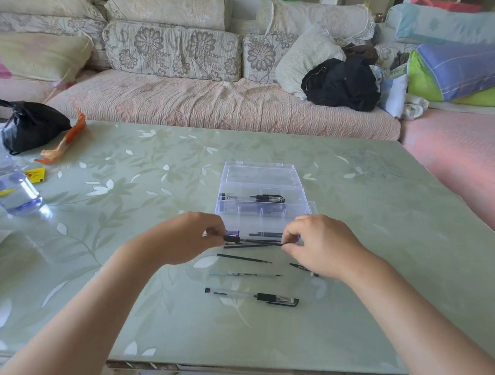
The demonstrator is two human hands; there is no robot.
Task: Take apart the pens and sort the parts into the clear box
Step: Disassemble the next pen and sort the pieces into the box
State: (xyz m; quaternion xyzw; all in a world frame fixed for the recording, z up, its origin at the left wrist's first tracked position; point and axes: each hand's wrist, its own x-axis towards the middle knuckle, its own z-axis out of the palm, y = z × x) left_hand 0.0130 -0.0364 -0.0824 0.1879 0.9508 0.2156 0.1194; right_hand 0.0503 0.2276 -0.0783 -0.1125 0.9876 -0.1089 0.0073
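The clear box (262,178) stands open mid-table, its lid tilted back; a whole pen (254,198) lies in a back compartment and dark parts (265,234) in a front one. Just before the box, my left hand (188,237) pinches a small black pen piece (231,239), while my right hand (319,244) pinches the other end of a thin black refill (261,242) stretched between them. On the table nearer me lie loose refills (243,258), a clear barrel (244,274) and one whole pen (251,296). Another pen part (298,266) peeks from under my right hand.
A water bottle (6,184) stands at the left edge. A black bag (29,126), an orange wrapper (65,144) and a yellow packet (35,175) lie at the back left. A sofa with cushions runs behind the table (369,212).
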